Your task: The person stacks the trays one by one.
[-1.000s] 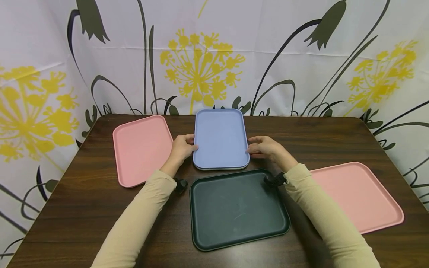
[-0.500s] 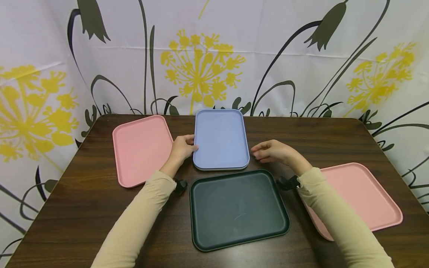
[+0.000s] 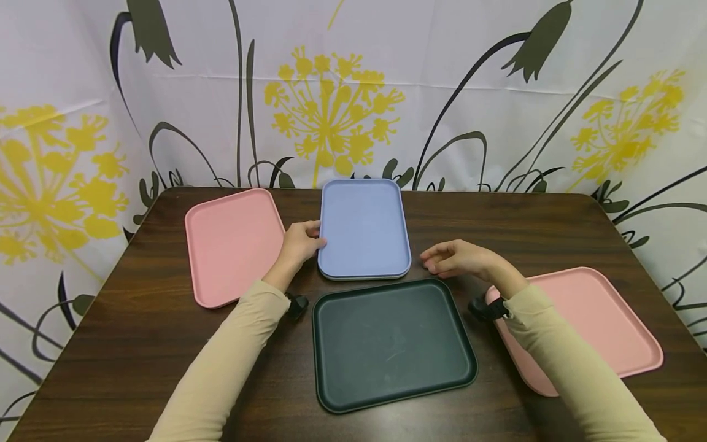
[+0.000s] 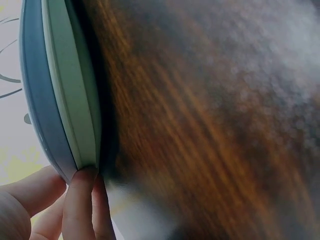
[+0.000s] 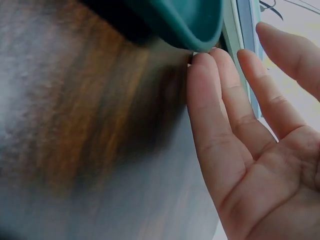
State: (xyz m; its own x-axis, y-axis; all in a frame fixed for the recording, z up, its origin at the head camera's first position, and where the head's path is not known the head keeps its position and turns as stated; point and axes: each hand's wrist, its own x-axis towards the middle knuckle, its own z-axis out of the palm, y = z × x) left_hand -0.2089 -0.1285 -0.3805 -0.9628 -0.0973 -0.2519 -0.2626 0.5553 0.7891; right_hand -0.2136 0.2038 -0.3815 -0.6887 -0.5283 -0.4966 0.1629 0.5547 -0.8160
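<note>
A blue tray (image 3: 364, 227) lies on top of a pale green tray (image 4: 75, 90), stacked at the table's back centre. My left hand (image 3: 301, 242) holds the left edge of this stack. Its thumb is at the blue rim, and its fingertips (image 4: 84, 175) meet the pale green side. To the right of the stack, my right hand (image 3: 464, 258) is held apart from it, fingers loosely bent and holding nothing. In front of the stack lies a dark green tray (image 3: 394, 347), whose corner shows close to the right fingertips in the right wrist view.
A pink tray (image 3: 234, 245) lies to the left, partly behind the left hand. Another pink tray (image 3: 602, 325) lies to the right, partly under the right forearm. Behind the brown wooden table (image 3: 121, 344) hangs a white curtain (image 3: 453, 37) with flower prints.
My right hand has let go of the stack's right edge and moved right and toward me. My left hand has stayed at the left edge. The trays have not visibly moved.
</note>
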